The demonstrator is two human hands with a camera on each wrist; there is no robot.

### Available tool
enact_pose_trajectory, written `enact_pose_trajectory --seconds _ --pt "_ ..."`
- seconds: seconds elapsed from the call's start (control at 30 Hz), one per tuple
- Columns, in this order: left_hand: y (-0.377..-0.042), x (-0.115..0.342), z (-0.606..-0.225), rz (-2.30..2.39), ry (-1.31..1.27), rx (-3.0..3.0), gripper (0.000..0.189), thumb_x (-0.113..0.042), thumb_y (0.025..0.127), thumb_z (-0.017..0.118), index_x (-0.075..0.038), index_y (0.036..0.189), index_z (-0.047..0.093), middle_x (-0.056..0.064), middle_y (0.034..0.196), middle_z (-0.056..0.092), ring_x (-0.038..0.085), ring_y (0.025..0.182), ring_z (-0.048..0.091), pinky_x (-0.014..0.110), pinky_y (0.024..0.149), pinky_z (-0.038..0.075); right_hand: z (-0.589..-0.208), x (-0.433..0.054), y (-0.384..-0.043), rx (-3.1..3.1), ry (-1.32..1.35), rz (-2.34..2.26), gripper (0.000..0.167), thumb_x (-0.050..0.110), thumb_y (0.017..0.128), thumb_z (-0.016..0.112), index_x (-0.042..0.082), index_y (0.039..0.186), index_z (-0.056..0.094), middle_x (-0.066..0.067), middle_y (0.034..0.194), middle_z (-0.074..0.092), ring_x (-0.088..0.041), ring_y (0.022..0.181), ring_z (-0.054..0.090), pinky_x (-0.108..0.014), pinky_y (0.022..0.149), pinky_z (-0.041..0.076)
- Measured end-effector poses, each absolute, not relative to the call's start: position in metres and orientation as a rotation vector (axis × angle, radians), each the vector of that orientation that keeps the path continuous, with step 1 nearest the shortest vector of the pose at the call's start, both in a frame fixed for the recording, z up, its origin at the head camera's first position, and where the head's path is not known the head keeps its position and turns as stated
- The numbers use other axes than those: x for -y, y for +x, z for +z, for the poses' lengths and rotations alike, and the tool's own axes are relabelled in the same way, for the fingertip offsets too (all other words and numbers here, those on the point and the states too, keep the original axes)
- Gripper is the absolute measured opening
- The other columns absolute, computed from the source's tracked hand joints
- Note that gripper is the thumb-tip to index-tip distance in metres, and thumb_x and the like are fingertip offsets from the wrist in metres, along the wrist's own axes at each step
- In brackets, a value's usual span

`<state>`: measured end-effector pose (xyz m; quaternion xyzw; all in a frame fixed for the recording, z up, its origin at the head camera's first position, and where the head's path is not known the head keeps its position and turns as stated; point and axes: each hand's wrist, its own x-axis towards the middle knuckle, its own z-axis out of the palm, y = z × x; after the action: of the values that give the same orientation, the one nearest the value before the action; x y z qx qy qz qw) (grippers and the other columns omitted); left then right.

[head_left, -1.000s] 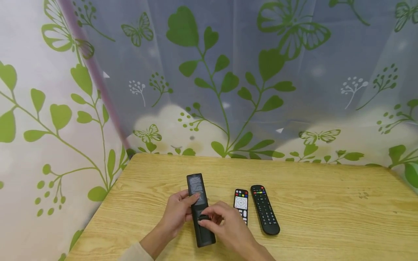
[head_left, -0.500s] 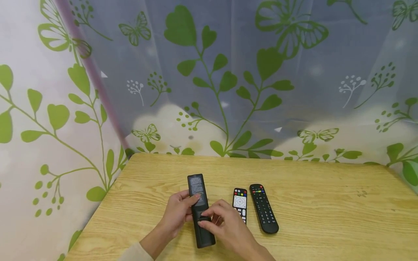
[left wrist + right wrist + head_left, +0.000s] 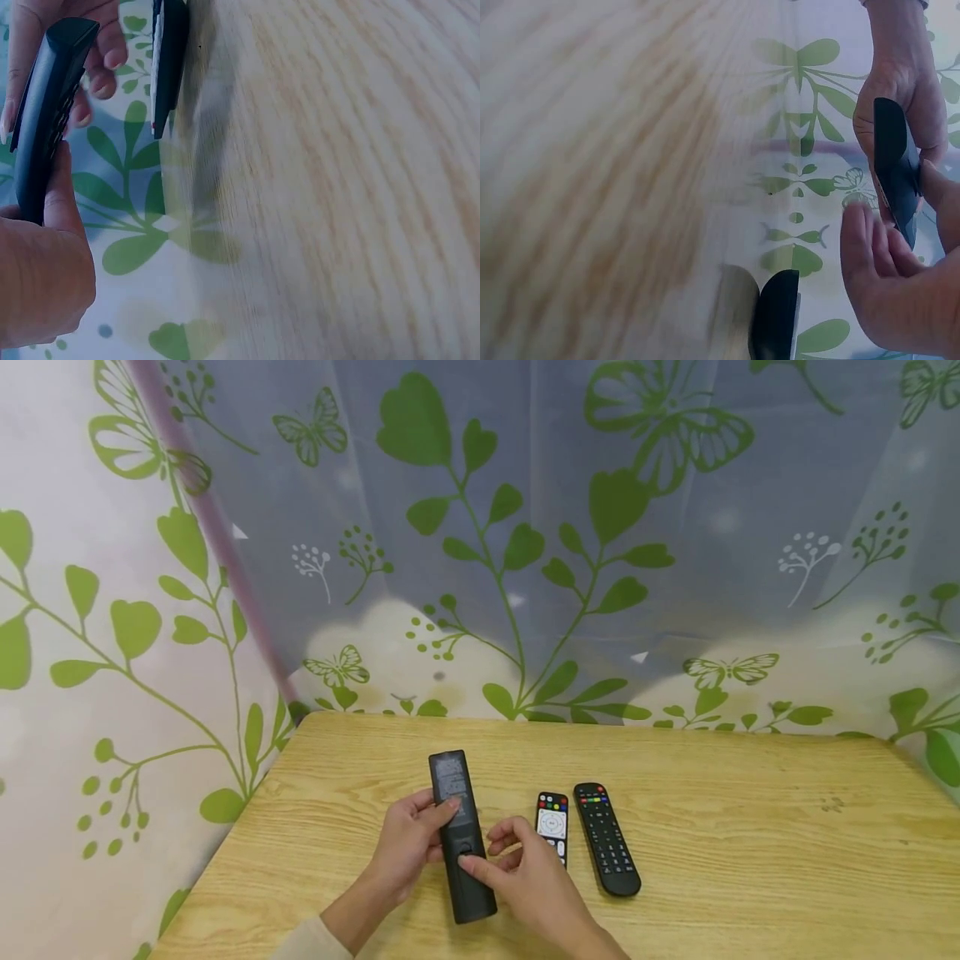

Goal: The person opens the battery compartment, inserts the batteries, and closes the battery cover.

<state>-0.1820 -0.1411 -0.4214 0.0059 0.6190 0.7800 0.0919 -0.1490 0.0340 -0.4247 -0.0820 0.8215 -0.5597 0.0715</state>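
In the head view a black remote control (image 3: 459,831) is held back side up, its printed label at the far end. My left hand (image 3: 408,835) grips it from the left, thumb over the label and fingers underneath. The battery cover (image 3: 474,895) lies along its near half. My right hand (image 3: 536,881) has its thumb on the cover's upper end. Its other fingers are extended to the right of the remote, apart from it in the right wrist view. In the left wrist view the cover's end (image 3: 15,139) stands out slightly from the remote's body.
A remote with white buttons (image 3: 552,822), partly hidden by my right hand, lies on the wooden table (image 3: 750,843). Right of it lies a larger black remote (image 3: 607,843), buttons up. Behind the table hangs a leaf-and-butterfly printed cloth (image 3: 480,568).
The battery cover, raised at its upper end earlier, has lowered against the remote. My right fingers have let go of its edge and moved right, the thumb staying on it. The remote has risen slightly.
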Motion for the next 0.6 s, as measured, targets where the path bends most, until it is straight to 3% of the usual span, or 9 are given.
enact_pose_trajectory --seconds 0.23,0.47,0.6 --pt "-0.1821 0.1411 -0.419 2.308 0.021 -1.853 0.041 -0.014 0.095 0.06 0.013 0.125 0.048 0.016 0.094 0.069 0.026 0.081 0.07 0.034 0.066 0.058 -0.4284 -0.0346 -0.1494 -2.361 -0.24 -1.702 0.042 0.046 0.083 0.07 0.006 0.088 0.061 -0.001 0.072 0.061 -0.018 0.057 0.058 -0.033 0.051 0.053" --pt "-0.1819 0.1396 -0.4219 2.301 0.018 -1.842 0.04 -0.014 0.094 0.06 0.012 0.123 0.05 0.017 0.093 0.069 0.026 0.08 0.07 0.032 0.064 0.058 -0.4276 -0.0362 -0.1503 -2.342 -0.259 -1.7 0.038 0.042 0.084 0.072 0.006 0.085 0.06 -0.002 0.068 0.06 -0.015 0.052 0.057 -0.036 0.048 0.054" --pt "-0.1829 0.1387 -0.4243 2.326 -0.019 -1.821 0.04 -0.014 0.095 0.06 0.013 0.123 0.05 0.017 0.092 0.069 0.025 0.079 0.07 0.032 0.064 0.058 -0.4255 -0.0341 -0.1486 -2.47 -0.264 -1.609 0.04 0.045 0.084 0.07 0.007 0.091 0.06 0.001 0.071 0.059 -0.013 0.055 0.056 -0.03 0.048 0.051"
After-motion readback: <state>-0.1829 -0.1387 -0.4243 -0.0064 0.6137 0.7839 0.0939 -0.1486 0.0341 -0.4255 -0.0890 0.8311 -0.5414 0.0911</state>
